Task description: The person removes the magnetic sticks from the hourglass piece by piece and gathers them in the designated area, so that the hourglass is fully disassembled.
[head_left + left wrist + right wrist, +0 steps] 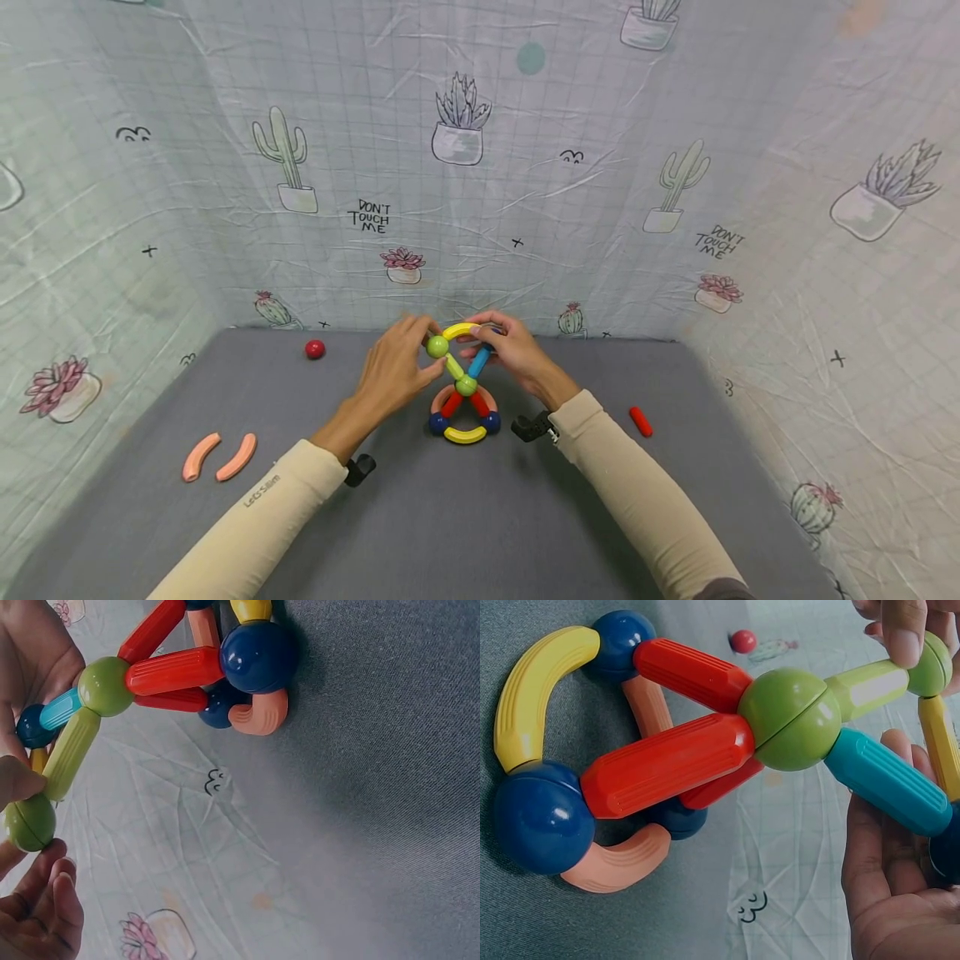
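A structure of balls and rods stands on the grey table. Its base joins dark blue balls [438, 423] with curved yellow [465, 436] and salmon rods [622, 866]. Red rods [671, 761] rise from there to a central green ball [466, 385]. Above it, a light green rod [73, 754] and a blue rod [480, 362] spread apart, with a curved yellow rod [459, 331] bridging their top balls. My left hand [397, 367] pinches the upper green ball [437, 347]. Opposite, my right hand [521, 354] grips the upper dark blue ball [946, 844], partly hidden by fingers.
On the left of the table lie two curved salmon rods [236, 458]. A red ball [315, 349] sits near the back edge, and a short red rod [641, 421] rests beyond the right forearm. Printed cloth [480, 208] hangs behind and at both sides.
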A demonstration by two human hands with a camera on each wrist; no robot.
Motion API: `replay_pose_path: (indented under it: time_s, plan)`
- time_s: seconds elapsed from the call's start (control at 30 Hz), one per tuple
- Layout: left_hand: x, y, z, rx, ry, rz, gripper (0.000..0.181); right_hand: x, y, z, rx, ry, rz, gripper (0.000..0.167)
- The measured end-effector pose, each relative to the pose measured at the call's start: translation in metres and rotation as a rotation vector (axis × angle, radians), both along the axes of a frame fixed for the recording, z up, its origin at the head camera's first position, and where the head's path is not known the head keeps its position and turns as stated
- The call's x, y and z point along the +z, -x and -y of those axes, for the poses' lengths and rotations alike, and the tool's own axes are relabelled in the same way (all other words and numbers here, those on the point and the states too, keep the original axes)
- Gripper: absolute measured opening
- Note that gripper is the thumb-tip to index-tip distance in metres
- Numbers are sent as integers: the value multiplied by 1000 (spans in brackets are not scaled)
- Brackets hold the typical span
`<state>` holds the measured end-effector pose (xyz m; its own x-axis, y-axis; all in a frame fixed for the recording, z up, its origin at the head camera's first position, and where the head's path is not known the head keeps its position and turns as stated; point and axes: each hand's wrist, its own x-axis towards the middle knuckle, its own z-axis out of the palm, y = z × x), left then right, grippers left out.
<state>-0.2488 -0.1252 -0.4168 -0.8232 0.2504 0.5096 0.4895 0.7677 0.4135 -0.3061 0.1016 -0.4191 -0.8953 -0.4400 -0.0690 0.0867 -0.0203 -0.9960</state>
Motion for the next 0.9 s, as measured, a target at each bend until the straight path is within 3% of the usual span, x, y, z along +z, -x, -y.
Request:
replay_pose_path:
  time_s: [0.27, 0.53, 0.7, 0.9]
  plan:
    - [2, 0, 2, -5, 15, 35, 28, -2, 1, -1, -5, 10, -1, 29]
    - [4, 2, 11, -8, -72, 59, 34, 0, 0, -1, -11, -1, 3, 28]
    - [-1, 3, 29, 14, -124, 22, 41, 1, -1, -1, -18, -13, -8, 28]
    - [-9, 5, 64, 106, -136, 1, 42, 0, -2, -2, -7, -8, -6, 29]
